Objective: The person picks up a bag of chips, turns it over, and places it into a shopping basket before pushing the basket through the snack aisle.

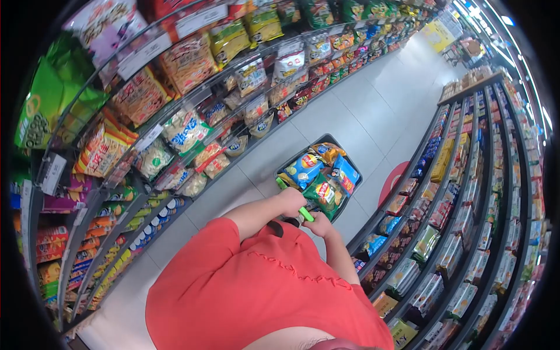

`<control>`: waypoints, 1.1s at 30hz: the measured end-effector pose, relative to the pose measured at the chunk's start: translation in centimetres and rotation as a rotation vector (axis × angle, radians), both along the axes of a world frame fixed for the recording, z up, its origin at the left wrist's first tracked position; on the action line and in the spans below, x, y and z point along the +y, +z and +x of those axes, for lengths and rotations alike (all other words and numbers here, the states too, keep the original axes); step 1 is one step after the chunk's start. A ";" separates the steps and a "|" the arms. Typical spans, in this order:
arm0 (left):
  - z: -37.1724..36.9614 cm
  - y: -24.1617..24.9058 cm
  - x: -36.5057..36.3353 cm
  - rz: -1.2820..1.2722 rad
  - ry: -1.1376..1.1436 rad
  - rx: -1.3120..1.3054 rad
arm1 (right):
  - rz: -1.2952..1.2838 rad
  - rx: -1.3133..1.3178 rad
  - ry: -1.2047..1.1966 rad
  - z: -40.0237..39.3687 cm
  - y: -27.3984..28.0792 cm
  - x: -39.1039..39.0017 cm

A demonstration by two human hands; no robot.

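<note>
My left hand (293, 201) is wrapped round the green handle (305, 214) of a dark shopping basket (352, 165). Farther right on that handle, my right hand (318, 224) is closed too. Several snack bags lie in the basket in front of my hands: a blue bag (305, 170) at the left, an orange bag (330, 153) at the far end, a light blue bag (346, 174) at the right and a green bag (325, 194) nearest my right hand.
Shelves of bagged snacks (189, 129) run along the left side of the aisle. Shelves of small packaged goods (429, 242) curve along the right. Between them lies a grey tiled floor (354, 102), with a red floor marking (392, 182) beside the right shelves.
</note>
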State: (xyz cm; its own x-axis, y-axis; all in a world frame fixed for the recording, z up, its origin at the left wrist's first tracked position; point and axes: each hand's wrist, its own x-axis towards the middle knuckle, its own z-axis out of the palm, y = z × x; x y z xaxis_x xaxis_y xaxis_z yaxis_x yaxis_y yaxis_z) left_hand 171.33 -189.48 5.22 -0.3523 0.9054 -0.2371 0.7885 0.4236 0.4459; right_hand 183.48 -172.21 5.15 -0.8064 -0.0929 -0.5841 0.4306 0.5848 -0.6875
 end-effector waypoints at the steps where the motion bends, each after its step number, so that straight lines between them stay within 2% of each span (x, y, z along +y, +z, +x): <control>1: 0.2 -0.1 -0.3 -0.047 -0.054 0.001 | -0.040 -0.008 -0.056 0.7 0.2 -0.9; 4: 1.0 0.1 -2.1 -0.093 -0.111 0.011 | -0.077 -0.082 -0.101 2.6 -1.0 -3.7; 6: 0.8 1.5 -4.0 -0.087 -0.155 0.022 | -0.223 -0.036 -0.229 3.4 -2.4 -5.5; 8: 0.8 1.8 -5.6 -0.085 -0.168 0.025 | -0.244 0.020 -0.239 3.9 -3.0 -7.4; 13: 2.2 1.6 -8.7 -0.079 -0.180 0.029 | -0.538 -0.078 -0.301 5.2 -3.1 -10.2; 16: 3.3 1.9 -10.4 -0.048 -0.152 -0.005 | -0.584 -0.161 -0.357 6.0 -3.1 -11.2; 20: 4.9 2.7 -11.7 -0.023 -0.124 0.011 | -0.553 -0.145 -0.267 7.1 -2.3 -11.5; 22: 5.6 2.2 -12.0 -0.014 -0.112 0.017 | -0.435 -0.071 -0.260 7.4 -1.6 -12.0; 26: 7.7 2.4 -12.6 -0.032 -0.054 0.032 | -0.482 -0.025 -0.200 9.0 -2.9 -11.7; 28: 8.9 2.6 -13.2 -0.033 0.002 0.019 | -0.390 0.075 -0.103 9.1 -1.2 -12.5; 33: 13.4 2.5 -15.0 -0.083 0.029 0.069 | -0.355 -0.036 -0.063 12.4 -1.7 -13.4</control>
